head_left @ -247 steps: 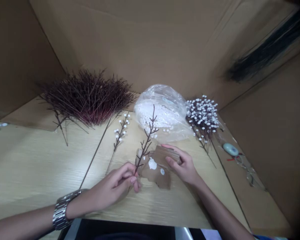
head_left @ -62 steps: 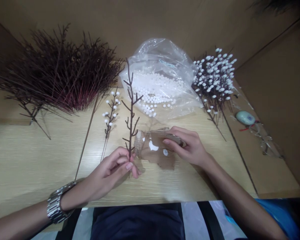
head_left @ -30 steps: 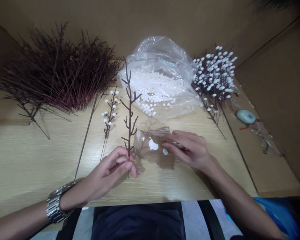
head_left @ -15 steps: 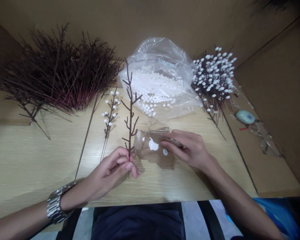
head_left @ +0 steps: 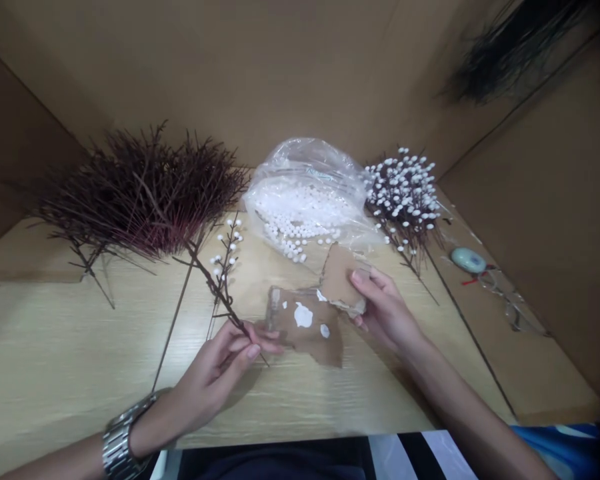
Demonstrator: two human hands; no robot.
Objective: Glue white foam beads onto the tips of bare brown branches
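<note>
My left hand pinches the lower stem of a bare brown artificial twig, which leans up to the left. In my right hand, thumb on top, is a small torn piece of cardboard with a dab of white on its lower left corner. Between the hands a larger cardboard sheet lies on the table, bearing white glue-like blobs. Behind the held twig lies another twig with white berries, partly overlapped by it.
A big heap of bare brown twigs lies at the back left. A clear plastic bag of white beads sits at the back middle. Berried twigs are piled right of it. A green oval object and eyeglasses lie far right.
The twig in my left hand has tipped from upright to the left. My right hand has turned and lifted its cardboard piece, so the flat face now shows. The view has tilted upward.
</note>
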